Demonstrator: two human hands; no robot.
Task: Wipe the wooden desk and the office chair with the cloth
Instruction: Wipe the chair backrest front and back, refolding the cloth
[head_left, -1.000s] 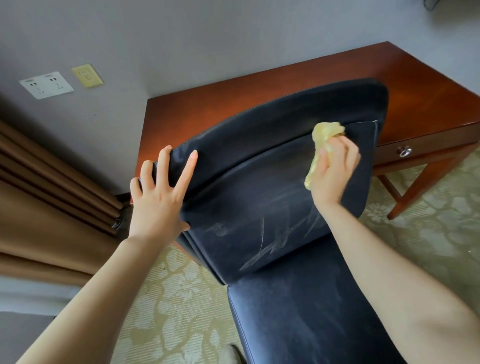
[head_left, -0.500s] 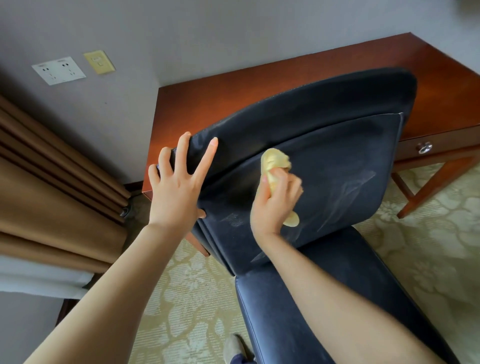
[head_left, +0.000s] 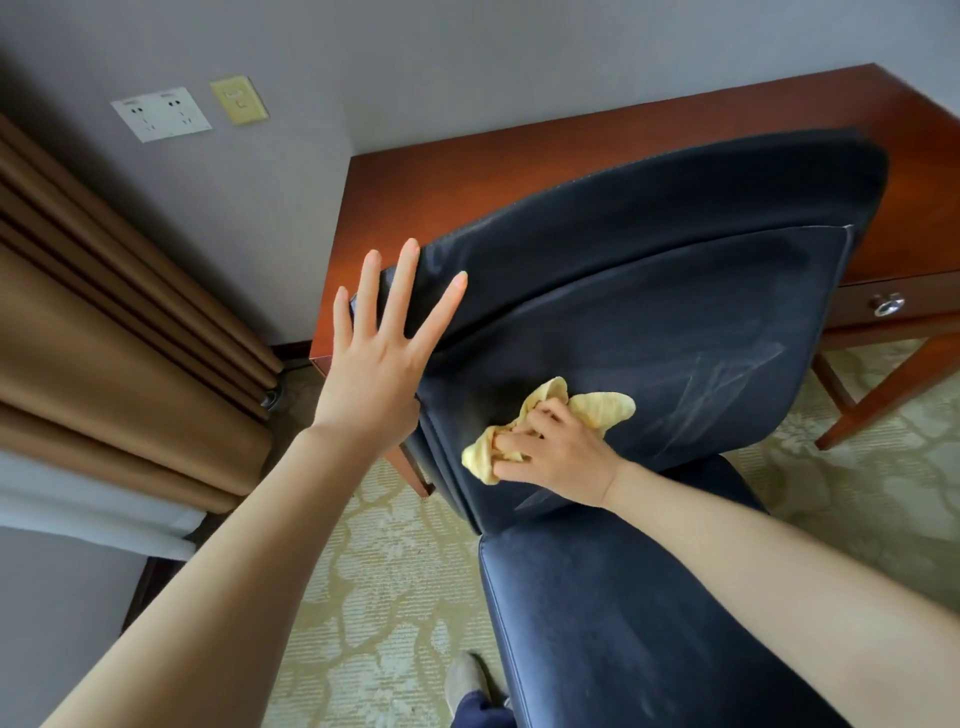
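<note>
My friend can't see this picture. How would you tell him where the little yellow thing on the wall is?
Find the brown curtain on the left, then look up the grey wall beside it. Two plates sit side by side there. The yellow plate is the one nearer the wooden desk, narrower than the white socket plate, which has plug holes.

Grey wall with a white socket plate and a yellowish switch. Tan curtains hang at the left above pale green patterned carpet.
</note>
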